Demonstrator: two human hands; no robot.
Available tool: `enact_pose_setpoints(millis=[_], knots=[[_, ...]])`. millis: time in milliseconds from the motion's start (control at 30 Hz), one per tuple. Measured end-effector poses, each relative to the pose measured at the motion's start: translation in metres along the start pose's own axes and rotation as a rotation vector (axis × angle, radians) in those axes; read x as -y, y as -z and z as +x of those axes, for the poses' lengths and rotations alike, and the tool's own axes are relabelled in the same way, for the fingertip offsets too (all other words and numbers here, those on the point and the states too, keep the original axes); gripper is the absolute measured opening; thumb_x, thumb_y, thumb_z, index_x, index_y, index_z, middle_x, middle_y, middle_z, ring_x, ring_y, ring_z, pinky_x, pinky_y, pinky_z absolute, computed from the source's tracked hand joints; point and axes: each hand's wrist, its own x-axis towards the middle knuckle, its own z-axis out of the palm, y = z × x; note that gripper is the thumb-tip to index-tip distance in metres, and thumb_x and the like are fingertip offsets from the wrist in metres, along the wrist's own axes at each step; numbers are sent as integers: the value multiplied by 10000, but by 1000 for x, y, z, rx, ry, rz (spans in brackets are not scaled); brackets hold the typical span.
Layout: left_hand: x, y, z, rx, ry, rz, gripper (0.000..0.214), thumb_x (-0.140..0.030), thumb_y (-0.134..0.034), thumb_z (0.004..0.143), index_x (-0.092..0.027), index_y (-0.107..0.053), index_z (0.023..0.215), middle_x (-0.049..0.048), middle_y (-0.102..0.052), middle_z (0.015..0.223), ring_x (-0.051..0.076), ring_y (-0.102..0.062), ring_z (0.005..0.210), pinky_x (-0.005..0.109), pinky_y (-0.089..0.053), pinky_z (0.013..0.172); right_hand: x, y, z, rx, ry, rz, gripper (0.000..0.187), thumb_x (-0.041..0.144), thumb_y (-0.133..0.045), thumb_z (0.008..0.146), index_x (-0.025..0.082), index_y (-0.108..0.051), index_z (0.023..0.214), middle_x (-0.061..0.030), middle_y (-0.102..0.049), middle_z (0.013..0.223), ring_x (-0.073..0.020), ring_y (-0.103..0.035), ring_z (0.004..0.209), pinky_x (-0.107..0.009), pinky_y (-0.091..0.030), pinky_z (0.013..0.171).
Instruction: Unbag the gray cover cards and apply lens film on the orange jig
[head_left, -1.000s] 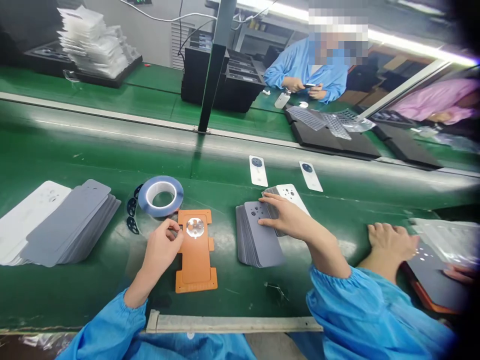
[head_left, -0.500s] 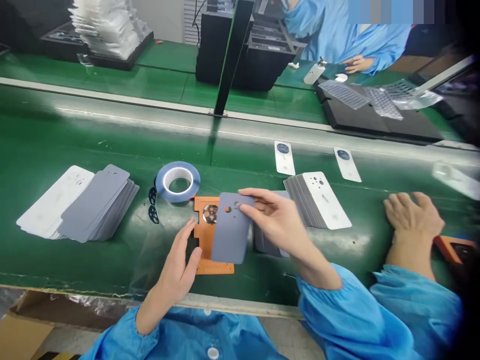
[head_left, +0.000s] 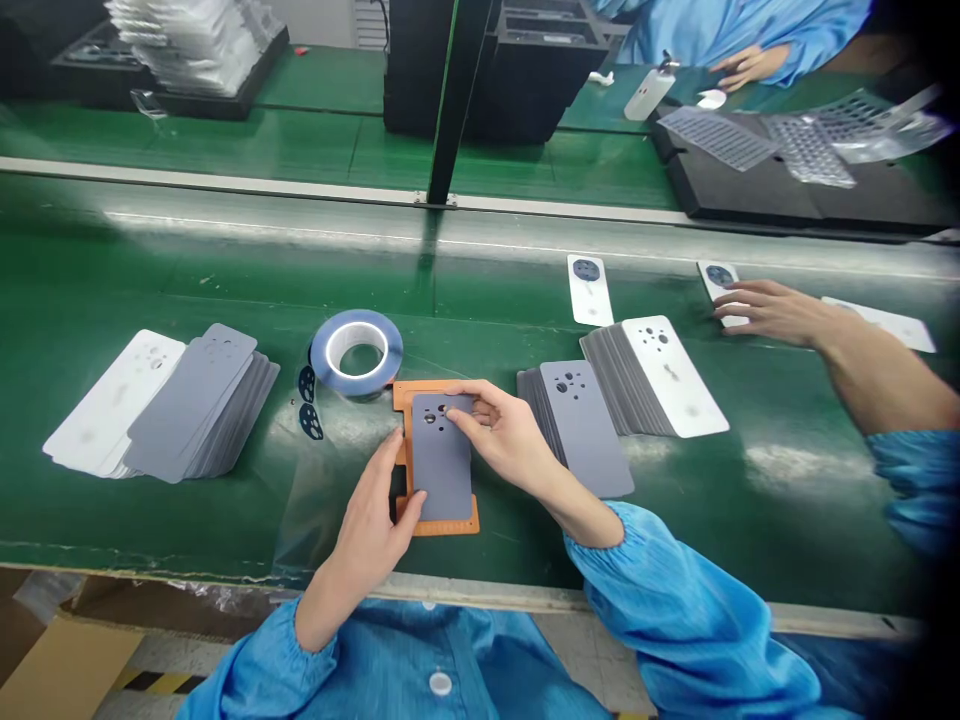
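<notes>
A grey phone-back panel (head_left: 441, 462) lies in an orange jig (head_left: 442, 525) on the green belt. My left hand (head_left: 375, 510) rests against the jig's left side, fingers stretched along the panel's edge. The fingers of my right hand (head_left: 499, 435) press down on the panel's top end, near its camera holes. Just right of the jig sits a stack of grey panels (head_left: 585, 435), with a fanned stack topped by a white panel (head_left: 671, 375) beside it.
A blue tape roll (head_left: 356, 350) and two small dark cut-outs (head_left: 307, 405) lie left of the jig. Another stack of grey and white panels (head_left: 165, 405) sits far left. A co-worker's hand (head_left: 772, 310) touches a small white card on the right. Black trays stand across the belt.
My right hand lifted a grey panel off the stack, carried it left and laid it in the orange jig. My left hand moved to the jig's side. The co-worker's hand reached further up the belt.
</notes>
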Motion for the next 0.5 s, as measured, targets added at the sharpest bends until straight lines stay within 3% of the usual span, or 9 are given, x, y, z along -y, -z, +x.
enact_pose_setpoints(millis=[167, 333, 433, 500], knots=[[1, 4, 1, 39, -73, 49, 707, -235, -482, 978, -291, -111, 1577, 106, -284, 1629, 269, -298, 1492, 498, -339, 1195, -7, -9, 1, -13, 43, -35, 243, 266, -584, 898, 236, -615, 1137, -66, -681, 1173, -205, -682, 974, -337, -583, 809], [0, 10, 2, 99, -104, 119, 701, -196, -456, 971, -286, -116, 1578, 98, -224, 1653, 265, -263, 1506, 493, -343, 1193, -14, -12, 2, 1, 140, -173, 304, 182, -543, 903, 233, -591, 1199, -70, -655, 1170, -205, -654, 984, -354, -562, 854], [-3, 13, 5, 127, -160, 221, 628, -148, -457, 935, -248, -288, 1532, 92, -123, 1679, 304, -185, 1526, 517, -336, 1191, -16, -12, 0, -32, 251, -465, 377, 166, -547, 900, 199, -584, 1273, -128, -594, 1223, -261, -585, 1106, -430, -515, 958], [-7, 13, 9, 139, -210, 312, 561, -106, -472, 879, -199, -441, 1431, 101, -138, 1675, 339, -137, 1531, 564, -309, 1190, -16, -14, -4, -51, 309, -686, 381, 187, -543, 914, 165, -598, 1291, -182, -525, 1328, -324, -498, 1225, -494, -467, 1011]])
